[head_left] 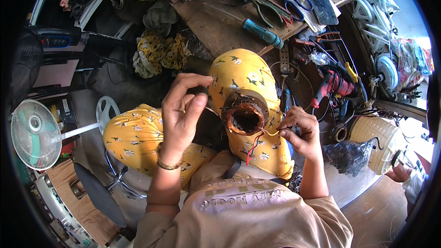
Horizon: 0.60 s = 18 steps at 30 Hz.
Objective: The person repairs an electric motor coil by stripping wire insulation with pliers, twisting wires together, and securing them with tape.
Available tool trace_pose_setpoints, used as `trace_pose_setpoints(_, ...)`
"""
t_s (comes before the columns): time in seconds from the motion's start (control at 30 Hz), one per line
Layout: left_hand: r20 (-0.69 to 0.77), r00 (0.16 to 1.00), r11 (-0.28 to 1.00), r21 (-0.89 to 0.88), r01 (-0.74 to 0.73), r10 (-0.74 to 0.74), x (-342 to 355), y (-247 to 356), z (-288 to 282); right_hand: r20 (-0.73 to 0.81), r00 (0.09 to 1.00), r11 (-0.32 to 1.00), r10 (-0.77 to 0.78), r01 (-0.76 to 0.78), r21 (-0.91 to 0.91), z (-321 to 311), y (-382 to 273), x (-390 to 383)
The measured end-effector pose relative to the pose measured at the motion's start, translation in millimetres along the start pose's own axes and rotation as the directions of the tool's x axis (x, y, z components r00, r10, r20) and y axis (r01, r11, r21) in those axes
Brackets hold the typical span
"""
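Observation:
A round motor stator (pixel 233 126) with copper windings rests on my lap, on the yellow flowered cloth over my leg. Its dark central hole faces up toward me. Thin red and blue leads (pixel 251 149) hang from its near side. My right hand (pixel 301 131), beside the stator, pinches a thin yellow wire (pixel 271 133) that runs from the winding's right edge. My left hand (pixel 181 110) is raised to the left of the stator, touching nothing visible. Its thumb and forefinger are apart, and the other fingers curl.
Ahead, a wooden worktop (pixel 202 20) carries a teal-handled screwdriver (pixel 262 32), pliers (pixel 264 11), blue-handled scissors (pixel 294 2) and a phone (pixel 318 2). A red power drill (pixel 333 86) lies at right among cables. A white fan (pixel 36 126) stands left. Another person's hand (pixel 399 173) shows far right.

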<state>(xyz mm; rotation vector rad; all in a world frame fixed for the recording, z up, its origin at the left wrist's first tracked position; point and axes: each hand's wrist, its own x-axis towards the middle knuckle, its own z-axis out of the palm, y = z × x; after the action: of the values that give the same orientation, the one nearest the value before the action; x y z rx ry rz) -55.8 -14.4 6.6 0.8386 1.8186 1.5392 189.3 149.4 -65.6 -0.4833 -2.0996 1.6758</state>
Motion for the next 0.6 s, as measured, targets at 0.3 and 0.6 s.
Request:
trace_pose_setpoints(0.3, 0.455, 0.89, 0.873, 0.418, -0.253, 0.04, 48, 33, 9, 0.014, 1.0, 1.0, 0.009, -0.01, 0.021, -3, -2, 0)
trace_pose_setpoints(0.6, 0.388, 0.92, 0.917, 0.385, -0.108, -0.055, 46, 32, 16, 0.032, 0.999, 0.998, 0.024, -0.026, 0.066, -6, -1, 3)
